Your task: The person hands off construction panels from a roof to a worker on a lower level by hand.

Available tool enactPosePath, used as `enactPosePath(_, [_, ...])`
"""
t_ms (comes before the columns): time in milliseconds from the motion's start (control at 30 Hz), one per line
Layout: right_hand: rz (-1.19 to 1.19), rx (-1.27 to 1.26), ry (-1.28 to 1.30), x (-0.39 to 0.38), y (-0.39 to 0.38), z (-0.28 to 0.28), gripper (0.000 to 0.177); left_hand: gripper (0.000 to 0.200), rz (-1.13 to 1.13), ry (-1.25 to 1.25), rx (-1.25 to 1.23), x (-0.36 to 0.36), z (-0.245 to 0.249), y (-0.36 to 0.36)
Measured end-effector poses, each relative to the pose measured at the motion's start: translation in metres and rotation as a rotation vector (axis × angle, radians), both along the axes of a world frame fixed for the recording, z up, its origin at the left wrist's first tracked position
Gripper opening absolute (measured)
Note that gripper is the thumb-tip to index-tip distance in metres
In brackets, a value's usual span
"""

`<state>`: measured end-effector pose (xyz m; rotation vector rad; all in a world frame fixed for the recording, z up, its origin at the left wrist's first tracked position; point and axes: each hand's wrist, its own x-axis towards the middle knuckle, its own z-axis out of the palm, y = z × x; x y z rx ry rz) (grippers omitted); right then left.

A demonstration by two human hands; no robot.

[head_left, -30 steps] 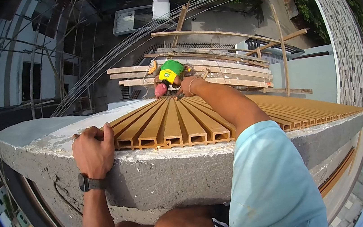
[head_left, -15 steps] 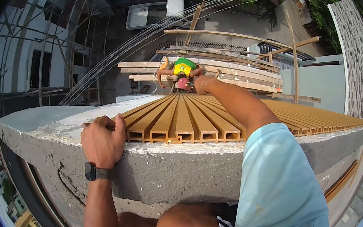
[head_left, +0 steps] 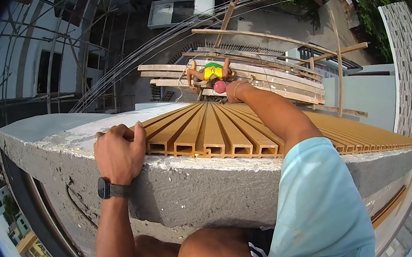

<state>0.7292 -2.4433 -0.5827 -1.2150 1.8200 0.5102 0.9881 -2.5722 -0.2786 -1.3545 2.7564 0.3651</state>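
My left hand [head_left: 120,152], with a watch on its wrist, rests on the top edge of the concrete wall [head_left: 188,195], at the left end of the tan slatted panels [head_left: 213,132]. Its fingers bend over the far side, and what they hold, if anything, is hidden. My right arm reaches over the wall and down along the panels' outer face. My right hand [head_left: 237,92] is near the panels' far end, its fingers mostly hidden and too small to make out. The hollow ends of the slats face me along the wall top.
Below, a co-worker in a yellow and green shirt [head_left: 213,71] and pink headwear bends over wooden scaffold planks [head_left: 282,75]. Cables [head_left: 153,37] cross above a parked truck [head_left: 180,11]. Bamboo scaffolding stands at the left, a patterned wall [head_left: 409,62] at the right.
The view has shifted slightly. The co-worker below has changed posture, with the head and arms further right. My left hand stays on the wall edge, and my right arm still reaches down.
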Motion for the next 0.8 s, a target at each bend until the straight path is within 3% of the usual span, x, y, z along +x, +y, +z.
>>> enactPosePath(200, [-0.027,-0.082,-0.014,-0.001,0.003,0.025,0.031,0.039,-0.003,0.012,0.001,0.0,-0.001,0.0])
enactPosePath(333, [0.059,-0.063,-0.011,-0.002,0.0,0.008,0.03,0.039,0.032,-0.016,0.025,-0.002,0.002,0.001])
enactPosePath(400, [0.079,0.069,-0.033,-0.003,-0.004,0.002,0.039,0.039,0.004,-0.01,-0.001,-0.001,0.001,0.0])
enactPosePath(800, [0.134,0.036,0.002,-0.002,-0.002,0.005,0.035,0.039,0.003,0.001,0.012,0.0,-0.001,-0.001])
